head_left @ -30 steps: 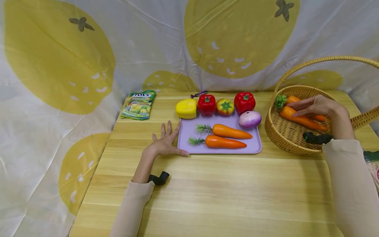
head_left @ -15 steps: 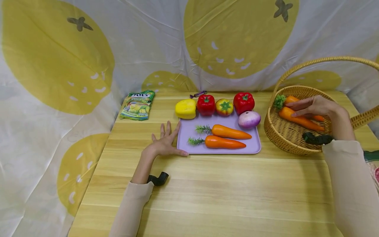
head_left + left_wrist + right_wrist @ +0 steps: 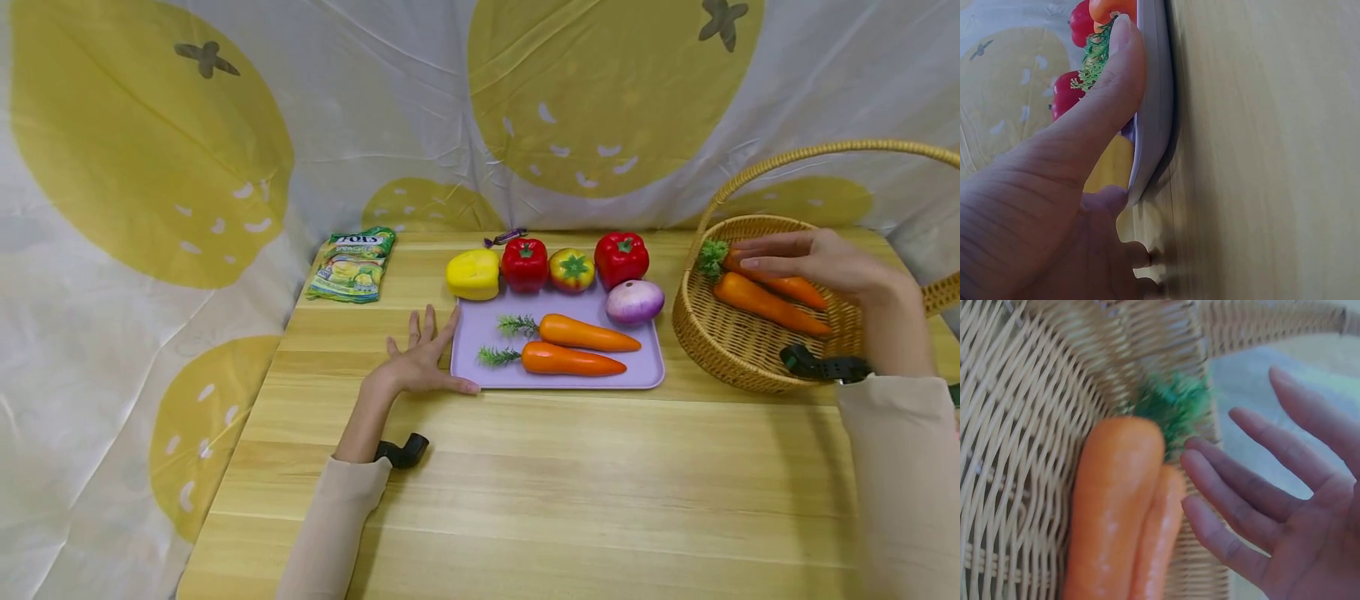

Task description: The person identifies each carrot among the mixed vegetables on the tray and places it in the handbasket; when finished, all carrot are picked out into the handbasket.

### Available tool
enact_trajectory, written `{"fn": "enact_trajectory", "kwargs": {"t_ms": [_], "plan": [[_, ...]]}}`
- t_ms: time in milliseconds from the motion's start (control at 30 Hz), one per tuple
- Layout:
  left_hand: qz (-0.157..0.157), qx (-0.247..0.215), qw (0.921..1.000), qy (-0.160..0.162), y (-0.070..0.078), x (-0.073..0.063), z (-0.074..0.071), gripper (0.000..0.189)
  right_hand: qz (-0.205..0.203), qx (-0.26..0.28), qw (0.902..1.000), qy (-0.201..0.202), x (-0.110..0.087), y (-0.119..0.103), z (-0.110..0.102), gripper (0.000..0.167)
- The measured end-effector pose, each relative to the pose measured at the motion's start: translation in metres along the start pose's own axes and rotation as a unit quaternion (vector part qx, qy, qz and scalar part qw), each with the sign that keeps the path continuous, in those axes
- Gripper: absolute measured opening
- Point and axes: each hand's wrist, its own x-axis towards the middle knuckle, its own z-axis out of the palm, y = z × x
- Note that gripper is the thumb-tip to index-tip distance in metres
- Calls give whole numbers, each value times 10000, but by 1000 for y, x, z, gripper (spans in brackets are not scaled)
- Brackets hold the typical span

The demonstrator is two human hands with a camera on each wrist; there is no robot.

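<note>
Carrots (image 3: 772, 307), two, side by side inside wicker basket (image 3: 701, 350); presumably light, stiff, smooth enough to slip, hardly fragile; best hold, in judgement, round the thick end beside the green top (image 3: 712, 258). Right hand (image 3: 843, 262) over basket, fingers extended, gripping nothing. Left hand (image 3: 417, 368) well left of basket, fingers spread, at corner of lilac tray (image 3: 480, 323).

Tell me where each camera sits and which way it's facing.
Head: worn on the head, facing forward and down at table, tray and basket; left hand, right hand and sleeves show.
Left wrist: worn there, looking along the tray's edge; thumb and fingers show.
Right wrist: worn there, looking into the basket at two carrots; palm and fingers show.
Shared: head and right wrist both show those carrots.
</note>
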Motion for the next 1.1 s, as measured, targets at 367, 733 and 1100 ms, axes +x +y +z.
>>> {"fn": "enact_trajectory", "kwargs": {"t_ms": [367,733,1100], "plan": [[-37,91,9999,-26,4,-3,-2,133,-1058,562,9923,311,-28,-36,16,42],[66,-210,9998,-14,-1,0,1,140,-1920,792,9775,359,-42,-69,58,38],[-3,-27,10000,-8,1,1,-1,136,-1865,990,9773,-188,-26,-120,111,44]]}}
